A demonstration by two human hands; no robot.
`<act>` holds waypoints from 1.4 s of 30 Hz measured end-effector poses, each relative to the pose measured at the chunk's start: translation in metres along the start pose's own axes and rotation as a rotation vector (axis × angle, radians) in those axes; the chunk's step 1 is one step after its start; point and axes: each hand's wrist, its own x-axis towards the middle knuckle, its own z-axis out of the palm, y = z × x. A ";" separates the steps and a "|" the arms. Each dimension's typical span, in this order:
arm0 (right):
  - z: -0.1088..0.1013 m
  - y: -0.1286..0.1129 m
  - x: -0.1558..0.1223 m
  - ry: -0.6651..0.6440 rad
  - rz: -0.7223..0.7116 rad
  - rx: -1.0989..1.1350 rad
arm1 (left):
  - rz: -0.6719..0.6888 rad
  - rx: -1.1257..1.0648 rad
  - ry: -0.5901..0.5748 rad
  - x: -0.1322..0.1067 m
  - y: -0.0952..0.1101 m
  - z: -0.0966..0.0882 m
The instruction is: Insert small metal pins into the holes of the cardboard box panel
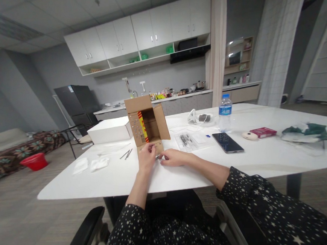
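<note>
In front of me an open cardboard box (135, 121) stands with its flaps out. Small shiny dots are spread over its left flap, beside a yellow and red strip (143, 127). My left hand (147, 157) rests at the low front flap (157, 148), fingers pinched together; what they hold is too small to name. Close by on the right, my right hand (173, 157) lies on the table with curled fingers at a small greyish thing that I cannot make out. Left of the hands lie thin metal tools (126, 154), perhaps tweezers.
On the white table (100, 182) are a white box (109, 130), folded tissues (99, 164), a clear plastic bag (195, 139), a phone (227, 142), a water bottle (225, 112), a pink pack (263, 132) and a green and white bundle (306, 132).
</note>
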 end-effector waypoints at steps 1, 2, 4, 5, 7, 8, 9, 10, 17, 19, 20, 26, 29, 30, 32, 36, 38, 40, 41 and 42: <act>0.000 0.000 0.000 0.002 0.001 0.000 | -0.003 -0.005 0.000 0.000 0.000 0.000; 0.000 0.000 0.000 0.004 0.004 0.000 | -0.005 -0.011 0.000 0.000 0.000 0.000; 0.000 0.000 0.000 0.004 0.009 0.000 | -0.009 -0.026 0.001 0.000 0.001 0.000; 0.001 0.001 0.000 0.003 0.012 0.001 | -0.011 -0.033 0.001 -0.001 0.001 0.000; 0.001 0.001 0.001 0.005 0.011 0.002 | -0.015 -0.041 0.002 -0.001 0.002 -0.001; 0.002 0.002 0.001 0.007 0.007 0.004 | -0.017 -0.044 0.000 -0.002 0.002 -0.001; 0.002 0.002 0.001 0.010 0.002 0.004 | -0.018 -0.044 -0.003 -0.002 0.003 -0.001; 0.002 0.002 0.001 0.013 -0.002 0.004 | -0.017 -0.042 -0.006 -0.002 0.003 -0.001; 0.002 0.001 0.001 0.014 -0.023 0.014 | 0.024 0.008 -0.054 -0.001 -0.004 0.003; 0.001 0.001 0.001 0.009 -0.034 0.016 | 0.026 0.028 -0.076 -0.001 -0.006 0.004; 0.002 0.001 0.001 0.008 -0.039 0.015 | 0.023 0.036 -0.088 -0.001 -0.006 0.004; 0.003 0.003 0.002 0.024 -0.060 0.019 | 0.028 0.077 -0.150 -0.002 -0.007 0.006; 0.003 0.003 0.002 0.025 -0.065 0.020 | 0.041 0.087 -0.157 -0.002 -0.006 0.006; 0.003 0.003 0.002 0.025 -0.067 0.018 | 0.043 0.087 -0.164 -0.003 -0.006 0.006; 0.003 0.002 0.002 0.022 -0.066 0.012 | 0.048 0.083 -0.181 -0.003 -0.005 0.006; 0.004 0.003 0.002 0.032 -0.061 0.004 | 0.054 0.073 -0.198 -0.004 -0.004 0.005; 0.004 0.003 0.002 0.036 -0.070 0.010 | 0.055 0.073 -0.204 -0.004 -0.004 0.005; 0.004 0.004 0.001 0.034 -0.081 0.017 | 0.054 0.075 -0.209 -0.004 -0.004 0.005; 0.005 0.004 0.002 0.033 -0.084 0.020 | 0.053 0.076 -0.210 -0.004 -0.004 0.005; 0.005 0.004 0.002 0.033 -0.084 0.020 | 0.052 0.077 -0.213 -0.004 -0.004 0.005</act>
